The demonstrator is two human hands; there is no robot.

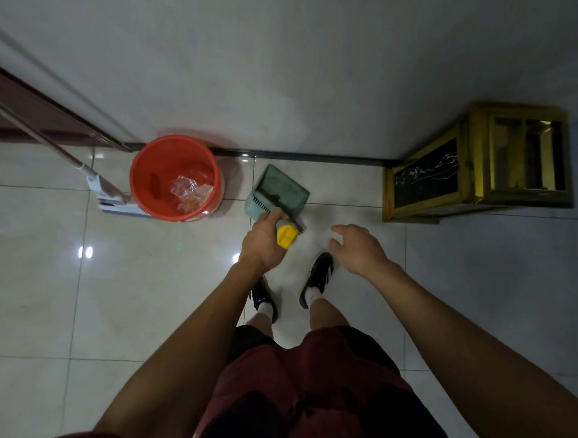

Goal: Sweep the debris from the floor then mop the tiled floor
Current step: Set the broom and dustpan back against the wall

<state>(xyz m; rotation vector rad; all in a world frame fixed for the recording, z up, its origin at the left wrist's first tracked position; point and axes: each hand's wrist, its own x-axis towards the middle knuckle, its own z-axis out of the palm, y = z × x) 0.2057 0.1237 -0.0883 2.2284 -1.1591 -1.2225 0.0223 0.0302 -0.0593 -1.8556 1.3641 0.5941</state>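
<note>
My left hand (262,243) grips the yellow-capped handle (287,235) above the green dustpan (279,194); my right hand (357,247) hangs open, empty, just beside it.

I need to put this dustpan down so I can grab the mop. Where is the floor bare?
Bare tiles lie between the dustpan and the gold stand, along the wall, and across the wide floor left of your left hand. It is crowded where the mop touches the orange bucket.
</note>
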